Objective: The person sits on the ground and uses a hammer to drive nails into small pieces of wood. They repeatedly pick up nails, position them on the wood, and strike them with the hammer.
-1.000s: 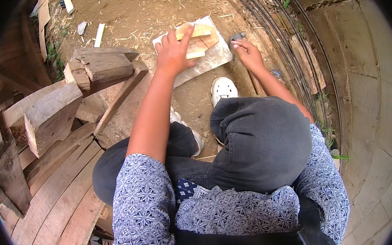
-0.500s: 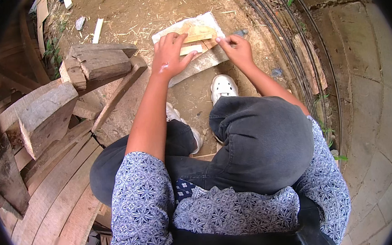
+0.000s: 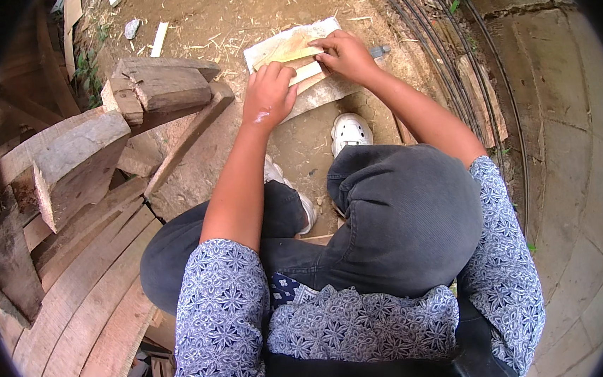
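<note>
A pale, thin wooden strip (image 3: 299,54) spans the space between my hands over a whitish slab (image 3: 325,26) on the ground. My left hand (image 3: 270,95) has its fingers curled at the strip's left end. At the other end, my right hand (image 3: 345,57) pinches the strip between thumb and fingers. A second short light wood piece (image 3: 306,72) lies just nearer to me, beside my left fingers. Past my right wrist pokes a grey-blue object (image 3: 378,51); most of it is hidden, so its kind is unclear.
Rough timber blocks (image 3: 166,89) and stacked planks (image 3: 93,332) crowd the left side. Long dark rods (image 3: 440,64) run along the right, beside a paved strip (image 3: 562,168). My white clog (image 3: 351,131) stands close below the slab. Wood shavings litter the dirt.
My right hand has moved left and over the slab, onto the strip's right end. My left fingers have curled in at its left end. The view has shifted slightly.
</note>
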The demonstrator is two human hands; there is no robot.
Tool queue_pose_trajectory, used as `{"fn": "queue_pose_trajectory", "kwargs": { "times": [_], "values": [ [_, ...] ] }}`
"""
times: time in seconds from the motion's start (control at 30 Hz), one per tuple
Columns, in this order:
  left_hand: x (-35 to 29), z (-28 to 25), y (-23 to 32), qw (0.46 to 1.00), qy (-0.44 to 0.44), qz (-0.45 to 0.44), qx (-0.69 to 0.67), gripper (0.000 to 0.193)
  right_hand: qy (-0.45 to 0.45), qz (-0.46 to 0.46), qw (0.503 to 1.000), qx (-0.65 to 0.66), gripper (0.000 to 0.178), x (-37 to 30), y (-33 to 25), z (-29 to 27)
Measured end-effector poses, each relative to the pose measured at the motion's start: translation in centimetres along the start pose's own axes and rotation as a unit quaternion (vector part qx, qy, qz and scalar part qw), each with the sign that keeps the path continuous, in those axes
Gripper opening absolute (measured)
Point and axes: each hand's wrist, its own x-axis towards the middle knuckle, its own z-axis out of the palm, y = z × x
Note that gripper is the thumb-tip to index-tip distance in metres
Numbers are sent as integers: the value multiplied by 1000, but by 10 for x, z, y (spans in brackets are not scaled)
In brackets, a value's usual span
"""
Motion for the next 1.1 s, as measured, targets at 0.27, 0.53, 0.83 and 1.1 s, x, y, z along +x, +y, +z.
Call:
{"fn": "queue_pose_trajectory", "kwargs": {
  "times": [0.27, 0.53, 0.83, 1.1],
  "values": [
    [37, -46, 13, 997, -68, 35, 7, 19, 74, 87, 981, 157, 35, -48, 28, -32],
    [5, -217, 34, 891, -453, 12, -31, 32, 159, 48, 986, 30, 54, -188, 87, -32],
    [-370, -194, -52, 917, -127, -290, 242, 59, 184, 371, 791, 452, 61, -299, 26, -54],
    [-367, -129, 62, 811, -396, -412, 128, 52, 225, 339, 673, 618, 68, -357, -22, -84]
  ]
}}
